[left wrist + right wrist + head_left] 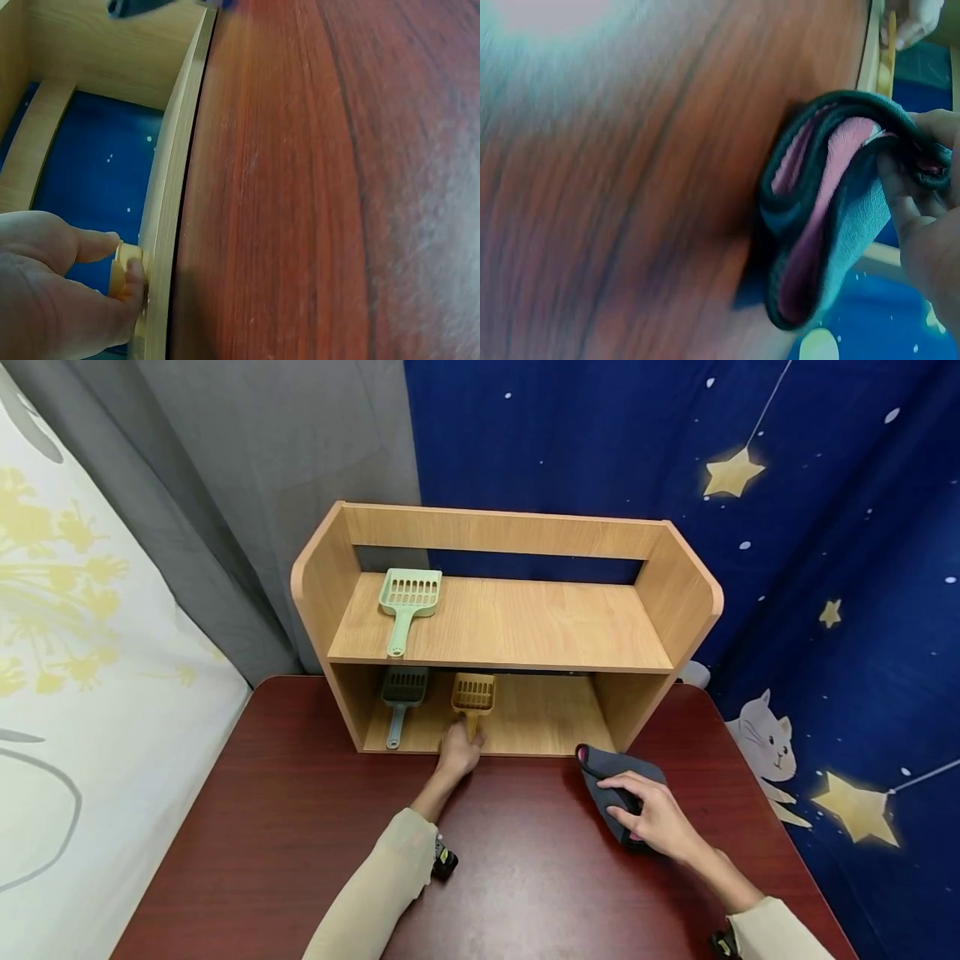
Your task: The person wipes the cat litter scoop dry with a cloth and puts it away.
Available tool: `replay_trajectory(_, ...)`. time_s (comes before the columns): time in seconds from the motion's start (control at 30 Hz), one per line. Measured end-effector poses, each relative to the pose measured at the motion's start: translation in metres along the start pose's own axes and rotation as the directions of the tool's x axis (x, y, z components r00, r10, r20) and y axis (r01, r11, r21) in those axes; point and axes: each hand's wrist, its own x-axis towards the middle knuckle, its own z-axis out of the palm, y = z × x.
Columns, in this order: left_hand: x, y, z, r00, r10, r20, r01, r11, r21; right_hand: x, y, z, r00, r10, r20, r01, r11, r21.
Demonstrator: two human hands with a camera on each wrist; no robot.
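Note:
On the lower shelf, a yellow litter scoop (474,692) lies with its handle toward the front edge. My left hand (459,749) holds that handle; the left wrist view shows thumb and fingers pinching its yellow end (127,259). Over the table at the right, my right hand (651,810) grips a folded grey cloth (628,763) with dark edging. Pink lining (841,161) shows between the cloth's folds in the right wrist view. Left of the yellow scoop is a grey-blue litter scoop (403,693). A pale green litter scoop (405,597) rests on the upper shelf.
A two-tier wooden shelf (510,622) with raised sides stands at the back of the dark red table (517,877). Behind it hang a grey curtain (285,452) and a blue star-patterned curtain (585,443). A white patterned cloth (90,635) hangs at the left.

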Motion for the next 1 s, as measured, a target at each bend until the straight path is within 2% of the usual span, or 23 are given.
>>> replay_trajectory(0.2,0.000,-0.014,0.015,0.998,0.025,-0.063,-0.030,0.996,-0.087,-0.001,-0.010,0.020,0.998,0.049,0.025,-0.048,0.999,-0.013)
replay_trajectory(0.23,0.000,-0.014,0.016,0.998,0.026,-0.063,-0.033,0.993,-0.109,-0.002,-0.013,0.023,0.998,0.059,0.028,-0.059,0.998,-0.023)
replay_trajectory(0.37,0.000,-0.022,0.022,0.998,0.016,-0.054,-0.022,0.994,-0.110,-0.007,-0.026,0.034,0.996,0.079,0.038,-0.075,0.993,-0.089)
replay_trajectory(0.47,-0.005,-0.015,0.015,1.000,-0.006,-0.027,0.004,0.998,-0.064,-0.012,-0.037,0.042,0.996,0.076,0.057,-0.065,0.983,-0.174)
replay_trajectory(0.53,-0.011,-0.006,0.004,1.000,-0.022,-0.001,0.022,0.999,-0.042,-0.015,-0.045,0.047,0.994,0.071,0.084,-0.051,0.972,-0.228)
replay_trajectory(0.6,-0.017,0.002,-0.007,1.000,-0.014,0.009,0.014,1.000,0.005,-0.015,-0.050,0.050,0.991,0.069,0.113,-0.037,0.965,-0.260)
replay_trajectory(0.73,-0.022,0.002,-0.021,0.999,0.046,0.013,-0.047,0.995,0.082,-0.013,-0.057,0.050,0.980,0.083,0.179,-0.032,0.962,-0.272)
replay_trajectory(0.87,-0.028,0.003,-0.034,0.994,0.109,0.032,-0.112,0.983,0.144,-0.010,-0.058,0.042,0.967,0.094,0.236,-0.036,0.970,-0.240)
replay_trajectory(1.0,-0.033,0.003,-0.048,0.987,0.148,0.065,-0.158,0.970,0.183,-0.008,-0.052,0.031,0.972,0.059,0.229,-0.008,0.976,-0.217)
